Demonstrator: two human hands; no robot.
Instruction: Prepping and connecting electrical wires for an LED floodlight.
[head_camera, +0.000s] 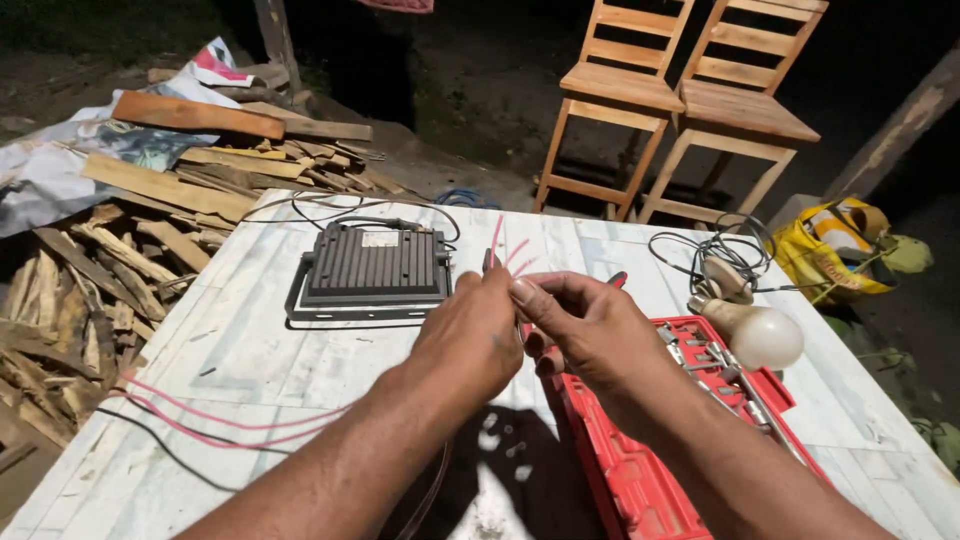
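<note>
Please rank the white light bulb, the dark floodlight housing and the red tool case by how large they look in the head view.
1. Red tool case, though it lies nearest the camera and is partly covered by the arms.
2. Dark floodlight housing.
3. White light bulb.

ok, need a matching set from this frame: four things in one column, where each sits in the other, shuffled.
Things:
1. dark ribbed metal floodlight housing
2. white round light bulb
3. open red plastic tool case
4. pair of bare wooden chairs

Places:
A. on the ground beyond the table's far edge
B. on the table, under the right hand
C. on the table, ahead of the left hand
D. at the tool case's far right corner, by a coil of wire

Pairs: 1-C, 2-D, 3-B, 4-A
</note>
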